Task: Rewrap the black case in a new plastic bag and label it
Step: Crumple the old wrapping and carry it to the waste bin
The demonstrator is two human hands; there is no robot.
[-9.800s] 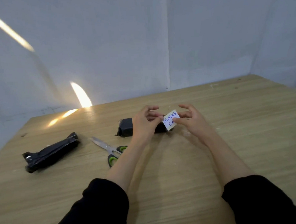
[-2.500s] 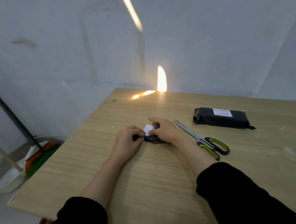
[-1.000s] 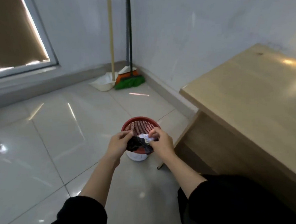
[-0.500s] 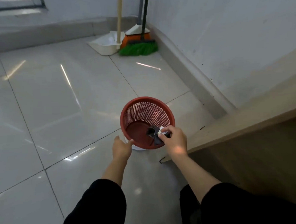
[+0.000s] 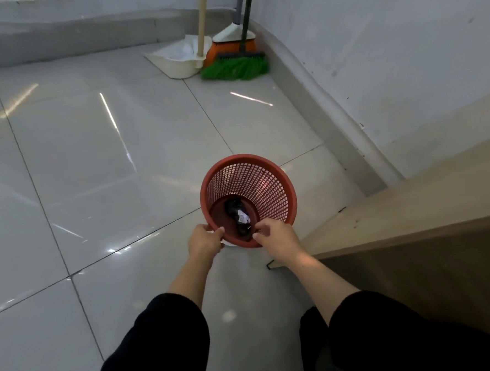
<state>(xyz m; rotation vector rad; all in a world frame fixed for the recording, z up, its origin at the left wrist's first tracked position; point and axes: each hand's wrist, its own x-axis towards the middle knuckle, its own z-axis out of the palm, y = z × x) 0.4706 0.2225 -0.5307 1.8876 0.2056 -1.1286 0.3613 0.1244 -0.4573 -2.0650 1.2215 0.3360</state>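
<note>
A red mesh waste basket (image 5: 269, 183) stands on the tiled floor beside the table. Inside it, on the bottom, lies a crumpled black plastic bag (image 5: 235, 211) with a scrap of white label stuck to it. My left hand (image 5: 203, 242) grips the basket's near rim on its left side. My right hand (image 5: 275, 236) hovers over the near rim on the right, fingers loosely curled and apart, holding nothing. The wrapped black case is out of view.
The wooden table's corner and side panel (image 5: 398, 219) fill the right. Against the far wall lean a white dustpan (image 5: 178, 59) and an orange broom with green bristles (image 5: 235, 62). Glossy grey floor tiles (image 5: 93, 166) spread to the left.
My right hand has let go of the crumpled black bag, which now lies at the bottom of the basket. My left hand has closed on the basket's rim.
</note>
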